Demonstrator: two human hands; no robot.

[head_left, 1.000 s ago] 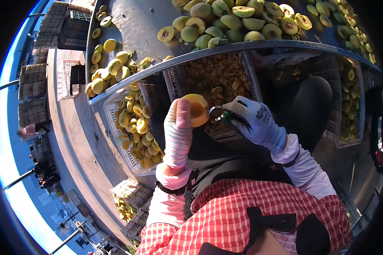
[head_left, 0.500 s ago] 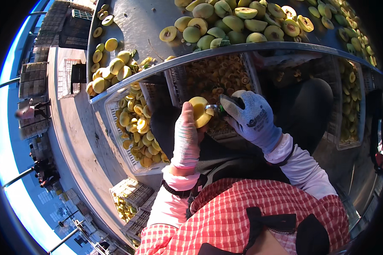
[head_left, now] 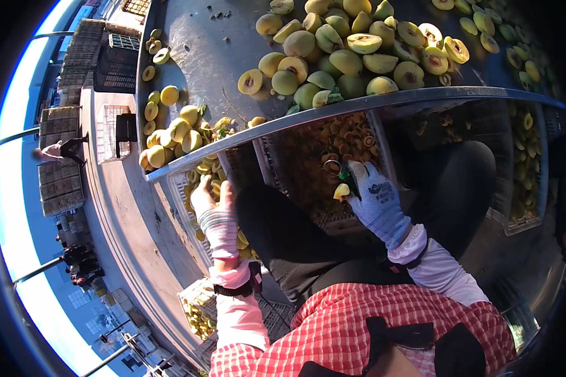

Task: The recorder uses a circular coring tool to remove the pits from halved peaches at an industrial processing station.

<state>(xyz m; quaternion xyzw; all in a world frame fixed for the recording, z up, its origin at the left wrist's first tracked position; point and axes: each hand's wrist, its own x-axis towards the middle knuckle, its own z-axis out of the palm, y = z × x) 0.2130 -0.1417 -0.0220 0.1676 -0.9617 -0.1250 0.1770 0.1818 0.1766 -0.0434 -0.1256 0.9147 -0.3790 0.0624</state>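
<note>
My left hand [head_left: 215,210], in a striped pale glove, is over the crate of yellow peach halves [head_left: 242,242] on the left. Its fingers are apart, and no fruit shows in them. In its blue-grey glove, my right hand [head_left: 377,201] grips a pitting tool [head_left: 333,166] with a round metal loop and a bit of green at its handle. A small yellow piece of fruit [head_left: 341,191] shows by the fingertips; whether it is held or falling I cannot tell. Below the tool stands a crate of brownish fruit scraps [head_left: 352,133].
A metal table [head_left: 201,60] with a raised rim spans the far side, bearing heaped halved peaches [head_left: 333,56] and a smaller group at its left corner [head_left: 176,135]. Another fruit crate [head_left: 525,169] stands at right. Stacked crates [head_left: 60,163] and a walking person [head_left: 63,151] are farther left.
The peach half has left my left hand, which moved left over the crate and opened. My right hand, with the tool, has drawn slightly down and away from where the fruit was.
</note>
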